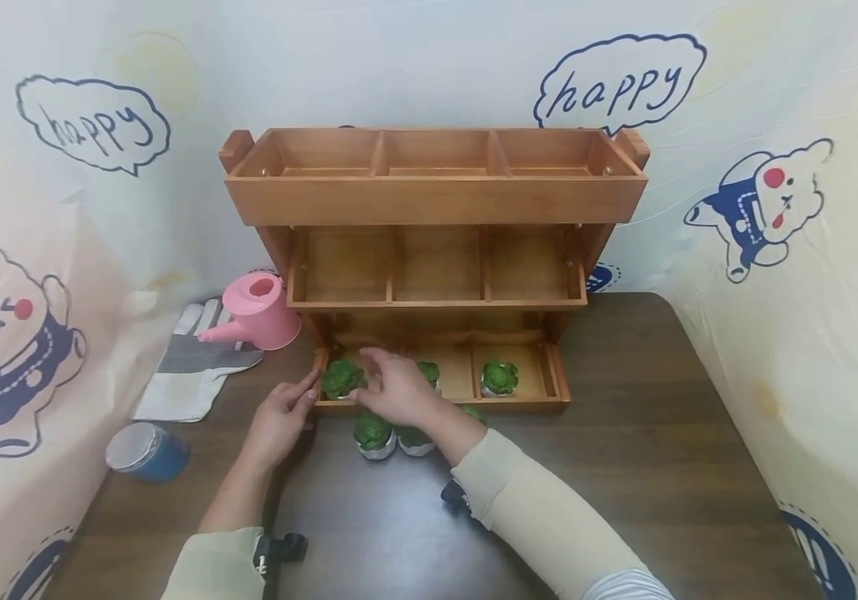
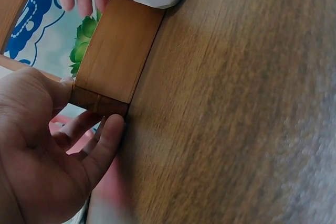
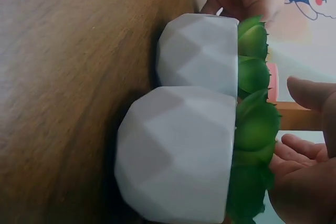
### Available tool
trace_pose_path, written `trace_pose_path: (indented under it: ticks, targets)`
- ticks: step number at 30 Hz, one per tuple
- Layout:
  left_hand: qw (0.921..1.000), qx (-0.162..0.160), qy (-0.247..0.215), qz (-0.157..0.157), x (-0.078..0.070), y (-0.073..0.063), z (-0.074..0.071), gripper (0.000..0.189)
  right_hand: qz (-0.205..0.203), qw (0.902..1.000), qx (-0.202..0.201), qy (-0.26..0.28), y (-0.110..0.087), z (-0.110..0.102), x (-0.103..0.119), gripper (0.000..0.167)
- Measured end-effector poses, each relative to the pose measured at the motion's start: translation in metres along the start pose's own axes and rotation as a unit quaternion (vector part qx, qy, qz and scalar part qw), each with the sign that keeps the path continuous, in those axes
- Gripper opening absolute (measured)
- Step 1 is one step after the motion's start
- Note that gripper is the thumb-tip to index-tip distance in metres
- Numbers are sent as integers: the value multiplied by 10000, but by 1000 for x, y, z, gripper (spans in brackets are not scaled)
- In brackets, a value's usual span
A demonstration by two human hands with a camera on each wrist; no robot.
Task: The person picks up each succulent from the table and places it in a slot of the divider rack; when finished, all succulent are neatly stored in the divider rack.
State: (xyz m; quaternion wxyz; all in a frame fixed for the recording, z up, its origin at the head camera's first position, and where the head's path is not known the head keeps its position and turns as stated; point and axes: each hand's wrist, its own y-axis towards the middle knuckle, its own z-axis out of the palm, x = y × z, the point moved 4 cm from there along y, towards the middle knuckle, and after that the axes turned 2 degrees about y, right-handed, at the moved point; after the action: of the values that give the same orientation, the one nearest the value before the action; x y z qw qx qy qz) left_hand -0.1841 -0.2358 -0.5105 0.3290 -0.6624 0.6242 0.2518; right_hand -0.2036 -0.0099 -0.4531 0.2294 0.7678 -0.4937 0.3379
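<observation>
A tiered wooden planter shelf (image 1: pixel 436 202) stands at the back of the table. My left hand (image 1: pixel 279 423) grips the left front corner of its bottom tray, thumb and fingers on either side of the edge in the left wrist view. Beside a potted succulent (image 1: pixel 342 378) in the bottom left compartment is my right hand (image 1: pixel 402 390), its thumb and fingers spread apart with nothing seen between them. The bottom middle compartment has another succulent (image 1: pixel 431 372), partly hidden by that hand. A third succulent (image 1: pixel 500 377) sits in the bottom right compartment.
In front of the shelf stand more succulents in faceted white pots (image 3: pixel 181 153), partly behind the right arm. A pink watering can (image 1: pixel 267 312), a grey and white glove (image 1: pixel 189 375) and a blue lidded jar (image 1: pixel 150 452) are at the left. Printed cloth surrounds the table.
</observation>
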Motion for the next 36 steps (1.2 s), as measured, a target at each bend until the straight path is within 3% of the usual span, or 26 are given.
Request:
trace_pose_path:
  ticks: [6,13,26,36]
  targets:
    - [10000,-10,-2,-97,1,1,-4,48,-163,9984,-73,543,-12,-3,0,68]
    - [9999,16,-60,-134,2,3,-3,48,-260,9892,-158,1437,-29,-12,-5,64]
    - [9994,115,-41,-333,4,-2,-1,49,-186,9895,-514,1341,-61,-38,-20,64]
    - [9997,131,19,-206,0,0,1,49,-318,9887,-990,1076,-95,-62,-43,63]
